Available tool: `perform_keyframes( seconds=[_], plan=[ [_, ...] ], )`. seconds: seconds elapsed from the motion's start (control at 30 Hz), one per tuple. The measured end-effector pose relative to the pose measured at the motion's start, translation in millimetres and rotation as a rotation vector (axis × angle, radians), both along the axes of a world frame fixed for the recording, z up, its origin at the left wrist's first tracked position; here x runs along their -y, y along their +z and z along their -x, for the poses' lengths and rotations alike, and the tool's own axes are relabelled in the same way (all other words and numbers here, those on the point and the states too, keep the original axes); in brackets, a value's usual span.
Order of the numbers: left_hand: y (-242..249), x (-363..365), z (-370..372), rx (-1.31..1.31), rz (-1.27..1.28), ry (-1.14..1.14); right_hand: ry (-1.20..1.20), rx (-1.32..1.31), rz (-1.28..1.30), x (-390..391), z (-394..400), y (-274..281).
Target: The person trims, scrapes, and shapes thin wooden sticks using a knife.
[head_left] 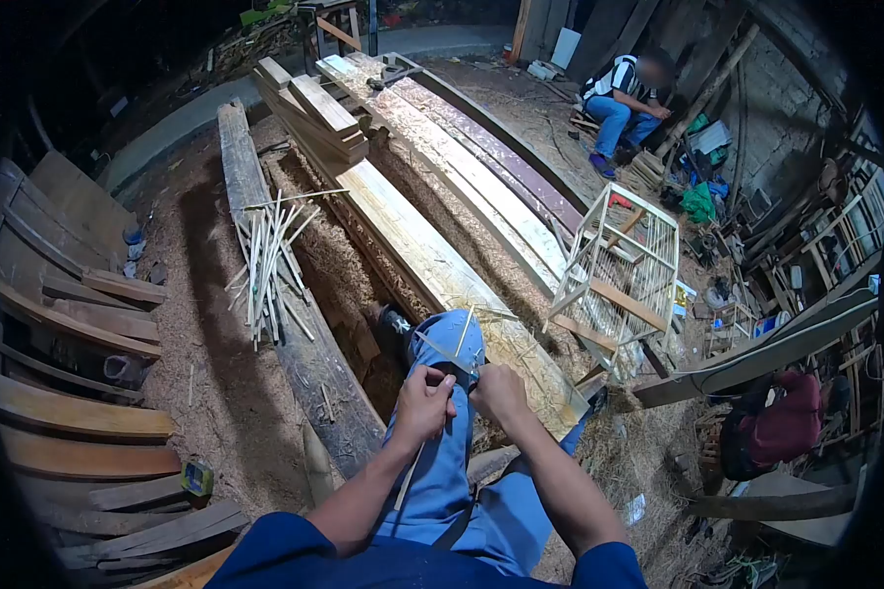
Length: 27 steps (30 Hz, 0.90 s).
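Note:
My left hand (pixel 424 404) is closed around a thin wooden stick (pixel 410 476) over my raised knee, and the stick's lower end hangs toward my lap. Close beside it, my right hand (pixel 498 395) is wrapped round the handle of a knife. The knife's blade (pixel 444 354) points up and left across the knee, near the left fingertips. A loose pile of thin sticks (pixel 265 260) lies on the weathered plank (pixel 332 393) to the left. On the right stands a small cage of pale slats (pixel 619 275).
Long planks (pixel 403 221) run away from me, with shorter boards (pixel 324 106) stacked at their far end. A seated person (pixel 619 108) is at the back right. Curved boards (pixel 79 402) line the left side, near a tape measure (pixel 196 478). Shavings cover the ground.

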<state>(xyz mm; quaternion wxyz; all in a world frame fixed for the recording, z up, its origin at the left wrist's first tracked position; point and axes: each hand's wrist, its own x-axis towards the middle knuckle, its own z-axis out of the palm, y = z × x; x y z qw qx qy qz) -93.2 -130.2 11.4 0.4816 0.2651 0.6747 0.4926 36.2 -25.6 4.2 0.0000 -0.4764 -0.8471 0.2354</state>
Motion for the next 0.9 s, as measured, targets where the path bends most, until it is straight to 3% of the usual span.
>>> perform_keyframes(
  seconds=[0.27, 0.73, 0.9],
  plan=[
    [-3, 10, 6, 0.200, -0.011, -0.005, -0.012, 0.018, -0.005, 7, 5, -2],
    [8, 41, 6, 0.266, -0.045, 0.049, -0.007, -0.004, -0.140, 26, 14, -18],
    [6, 59, 1, 0.259, -0.085, 0.069, -0.132, 0.008, -0.129, 28, 15, -28]
  ],
)
